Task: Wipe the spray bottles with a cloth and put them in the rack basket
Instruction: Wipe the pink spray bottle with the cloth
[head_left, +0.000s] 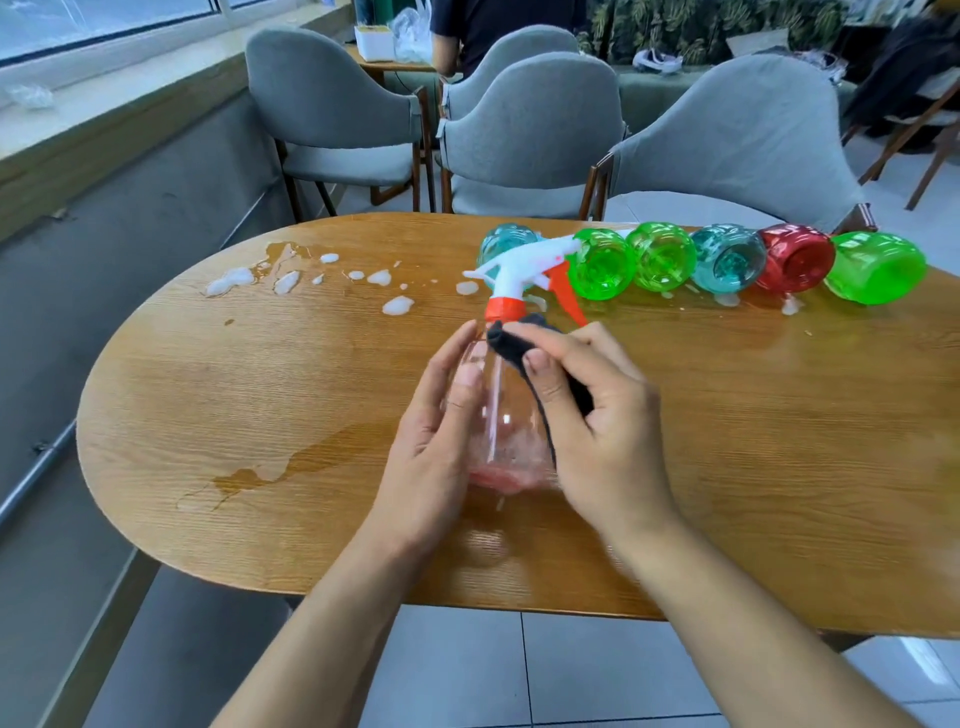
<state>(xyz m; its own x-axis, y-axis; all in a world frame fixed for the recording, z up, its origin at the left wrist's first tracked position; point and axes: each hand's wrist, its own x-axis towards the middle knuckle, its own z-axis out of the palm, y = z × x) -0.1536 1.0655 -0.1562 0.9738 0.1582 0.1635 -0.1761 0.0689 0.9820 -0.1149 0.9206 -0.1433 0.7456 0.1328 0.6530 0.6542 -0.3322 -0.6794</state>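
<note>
Left hand (436, 441) grips one clear spray bottle (506, 410); six lie beyond.

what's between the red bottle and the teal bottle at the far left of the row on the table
In the head view, three bottles lie between the red bottle and the far-left teal bottle: two green bottles, then another teal bottle beside the red.

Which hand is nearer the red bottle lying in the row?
Right. The right hand wipes the held bottle nearer the red bottle; the left hand grips its far side.
</note>
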